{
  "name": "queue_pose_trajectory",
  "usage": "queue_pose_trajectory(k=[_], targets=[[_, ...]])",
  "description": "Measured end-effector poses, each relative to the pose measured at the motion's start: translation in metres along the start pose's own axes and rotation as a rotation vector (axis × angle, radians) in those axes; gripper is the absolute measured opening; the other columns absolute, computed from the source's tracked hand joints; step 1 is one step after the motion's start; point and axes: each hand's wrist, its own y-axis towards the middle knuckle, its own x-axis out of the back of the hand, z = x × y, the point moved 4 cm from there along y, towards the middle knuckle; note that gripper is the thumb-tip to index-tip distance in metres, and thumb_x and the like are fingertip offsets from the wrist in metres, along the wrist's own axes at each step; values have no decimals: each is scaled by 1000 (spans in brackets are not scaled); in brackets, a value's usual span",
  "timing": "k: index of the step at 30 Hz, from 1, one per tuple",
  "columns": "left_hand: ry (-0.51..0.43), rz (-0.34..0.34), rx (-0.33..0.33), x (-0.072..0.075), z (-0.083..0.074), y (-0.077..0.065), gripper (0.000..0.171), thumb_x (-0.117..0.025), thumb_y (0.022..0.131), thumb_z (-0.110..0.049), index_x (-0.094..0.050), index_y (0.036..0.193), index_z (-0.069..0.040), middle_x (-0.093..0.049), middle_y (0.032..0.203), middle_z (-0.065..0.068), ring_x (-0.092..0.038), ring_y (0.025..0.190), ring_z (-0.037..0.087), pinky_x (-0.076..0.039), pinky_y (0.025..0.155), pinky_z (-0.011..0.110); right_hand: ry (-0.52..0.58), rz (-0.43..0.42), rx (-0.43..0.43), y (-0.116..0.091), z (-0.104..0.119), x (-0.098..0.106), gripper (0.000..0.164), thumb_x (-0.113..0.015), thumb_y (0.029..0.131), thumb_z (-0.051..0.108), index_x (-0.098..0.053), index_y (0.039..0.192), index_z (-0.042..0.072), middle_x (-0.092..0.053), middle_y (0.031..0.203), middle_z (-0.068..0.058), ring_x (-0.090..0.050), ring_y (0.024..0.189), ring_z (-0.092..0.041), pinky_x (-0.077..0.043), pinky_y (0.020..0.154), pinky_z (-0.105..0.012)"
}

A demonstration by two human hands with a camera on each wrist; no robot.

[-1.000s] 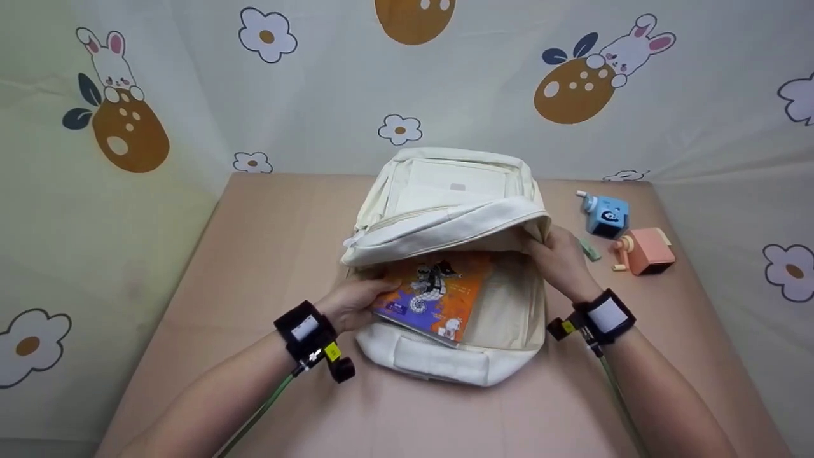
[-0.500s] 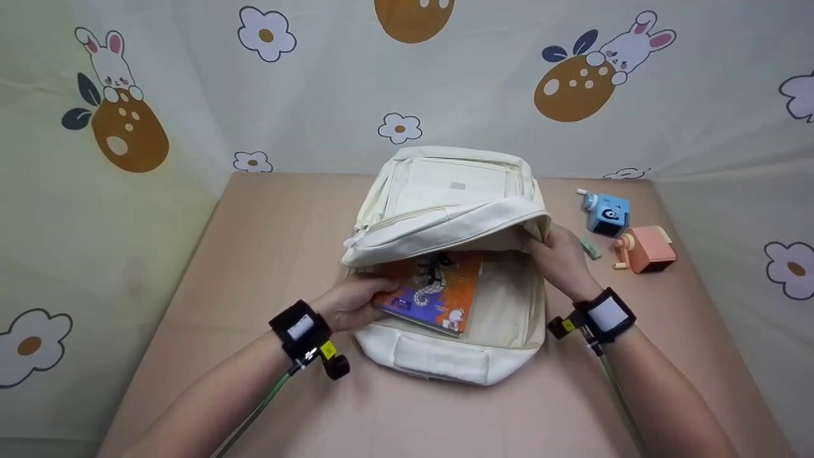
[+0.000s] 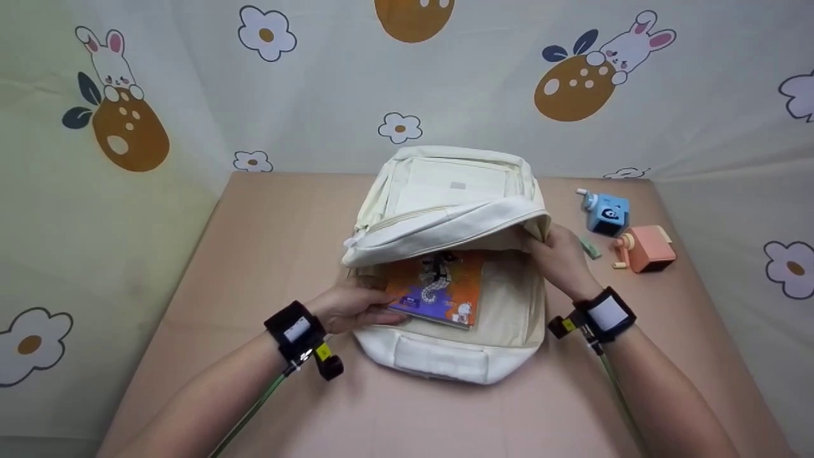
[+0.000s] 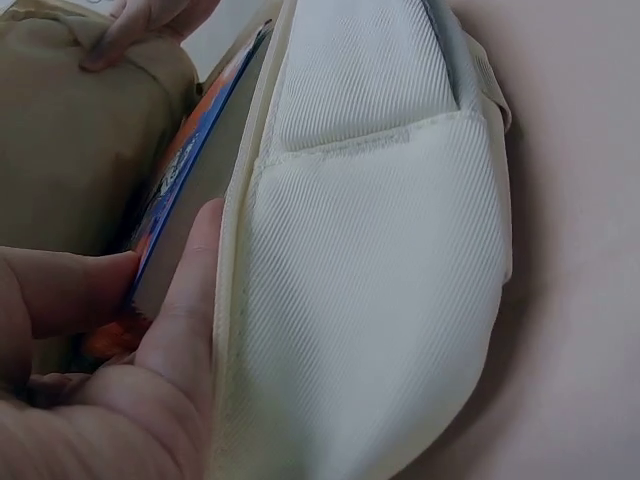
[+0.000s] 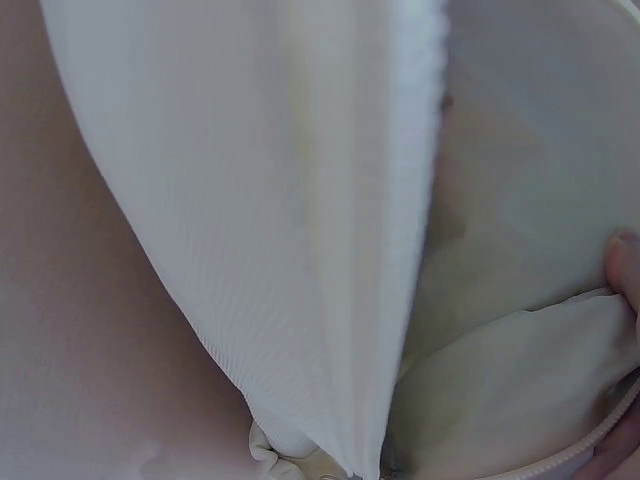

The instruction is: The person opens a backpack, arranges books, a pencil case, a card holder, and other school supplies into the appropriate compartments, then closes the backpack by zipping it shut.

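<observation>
A cream backpack [image 3: 455, 181] lies with its main compartment unzipped and its front flap raised. Partly inside is a book [image 3: 439, 292] with an orange and purple cover; its far end is hidden under the flap. My left hand [image 3: 350, 306] holds the book's near left corner, thumb on the cover and fingers underneath. The left wrist view shows the book's edge [image 4: 185, 200] between that thumb and forefinger. My right hand [image 3: 563, 261] grips the flap's right edge and lifts it; its fingertips are partly hidden by fabric. Only a bit of it shows in the right wrist view.
Right of the backpack stand a blue crank pencil sharpener [image 3: 608, 215] and a pink one [image 3: 645, 249]. A small green object [image 3: 590, 249] lies between them and the backpack. A patterned cloth [image 3: 318, 95] hangs around the table [image 3: 273, 248].
The book has slid away from me and slightly right, further under the flap. My left hand has shifted a little, its fingers now reaching along the book's near edge. The right hand stays put.
</observation>
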Motion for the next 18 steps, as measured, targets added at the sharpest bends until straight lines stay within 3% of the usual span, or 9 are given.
queue_pose_trajectory(k=[5, 11, 15, 18], targets=[[-119, -10, -50, -3, -2, 12, 57, -50, 102, 9, -24, 153, 6, -48, 140, 33, -69, 109, 39, -52, 99, 41, 3, -1, -14, -1, 0, 0, 50, -58, 103, 44, -63, 135, 5, -71, 120, -17, -69, 98, -29, -54, 80, -45], [-255, 17, -109, -3, -6, 24, 64, -47, 95, 21, -25, 153, 4, -42, 147, 34, -58, 126, 44, -47, 105, 42, 16, 1, -10, -3, -1, 0, 55, -57, 103, 48, -63, 135, 5, -70, 123, -17, -67, 104, -29, -52, 82, -45], [-259, 18, -167, 0, -9, 28, 67, -41, 90, 28, -28, 152, 7, -39, 149, 31, -55, 129, 42, -45, 107, 41, 1, -7, -2, -2, 0, 0, 53, -58, 103, 47, -64, 136, 7, -71, 121, -15, -68, 102, -28, -52, 81, -44], [-209, -3, -165, -1, -9, 30, 62, -44, 94, 24, -29, 152, 8, -44, 146, 33, -58, 127, 41, -48, 104, 42, -9, -7, 2, -1, 1, 1, 51, -58, 103, 46, -64, 135, 7, -72, 117, -15, -69, 98, -28, -52, 80, -44]])
